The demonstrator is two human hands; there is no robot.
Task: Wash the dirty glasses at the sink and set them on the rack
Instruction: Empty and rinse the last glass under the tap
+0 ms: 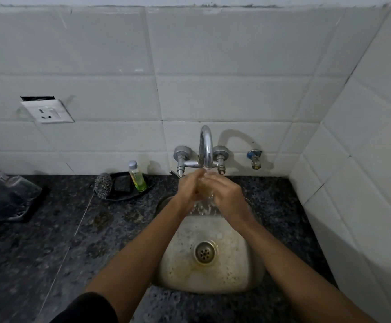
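My left hand (189,186) and my right hand (228,194) are pressed together under the running tap (205,145), above the back of the steel sink (248,259). Between the palms sits a clear glass (205,187), mostly hidden by my fingers, with both hands wrapped around it. Water splashes down off my hands into the basin. Far left on the counter a dark rack (30,212) carries clear glasses (10,186) standing upside down.
A dark soap dish (124,195) left of the tap holds a steel scrubber (103,185) and a bottle of green dish liquid (137,176). The dark granite counter (73,241) surrounds the sink. A tiled wall closes the right side, with a socket (47,110) on the back wall.
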